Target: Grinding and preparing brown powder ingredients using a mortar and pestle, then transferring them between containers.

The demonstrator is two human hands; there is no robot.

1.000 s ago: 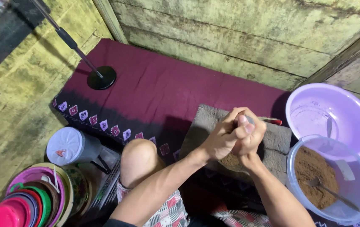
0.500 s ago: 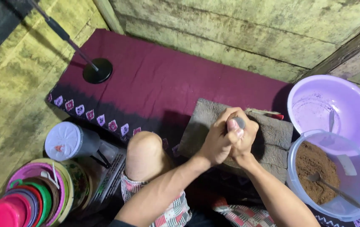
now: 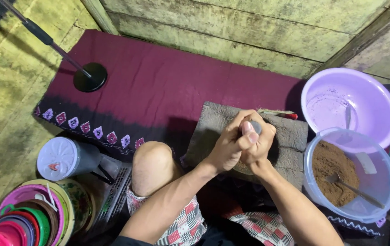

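Note:
My left hand [image 3: 226,148] and my right hand [image 3: 262,145] are clasped together over a grey folded cloth [image 3: 290,136] on the floor. Between the fingers a small grey rounded object [image 3: 256,126] shows; both hands grip it and hide most of it. Under the hands a brownish patch [image 3: 242,169] lies on the cloth. My bare knee [image 3: 151,166] is raised just left of the hands. A thin red-handled tool [image 3: 280,114] lies at the cloth's far edge.
A lilac basin [image 3: 350,102] stands to the right. In front of it is a clear tub [image 3: 388,182] of brown powder with a spoon [image 3: 352,187]. A maroon cloth [image 3: 167,82] carries a black stand base [image 3: 90,77]. A white-lidded jar [image 3: 65,157] and stacked coloured plates [image 3: 19,218] sit at the left.
My hands stay clasped on the grey object and have shifted slightly toward me over the cloth. The view has moved a little.

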